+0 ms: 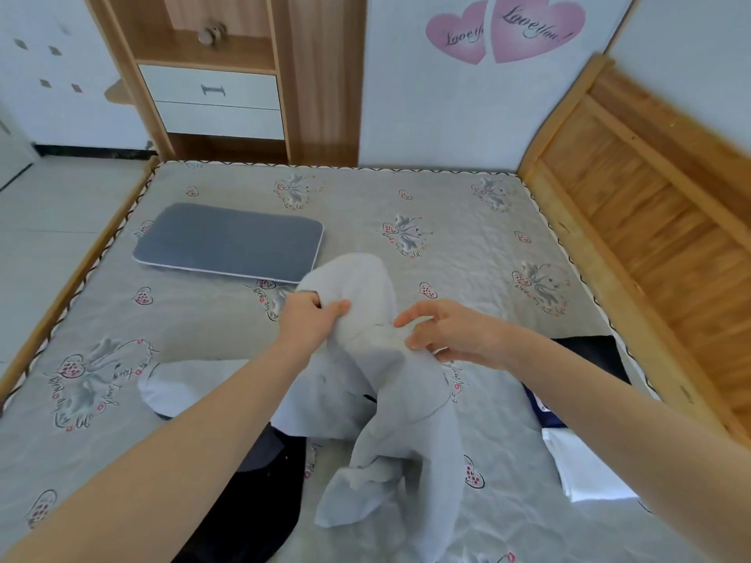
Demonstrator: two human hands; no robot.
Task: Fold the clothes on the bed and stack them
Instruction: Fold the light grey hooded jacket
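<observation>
A light grey garment point(390, 392) hangs bunched above the middle of the bed. My left hand point(311, 319) grips its upper edge in a fist. My right hand point(451, 335) pinches the cloth just to the right, with its fingers curled and the forefinger stretched toward the left hand. Under the garment lie a white piece of clothing point(183, 384) at the left and a black one point(252, 505) at the front. A dark navy garment point(585, 359) and a white one point(589, 469) lie at the right, partly hidden by my right arm.
The bed point(467, 221) has a grey printed mattress cover. A flat blue-grey pillow point(229, 241) lies at the back left. A wooden headboard point(650, 221) runs along the right side. A wooden shelf unit with white drawers point(215, 99) stands behind the bed.
</observation>
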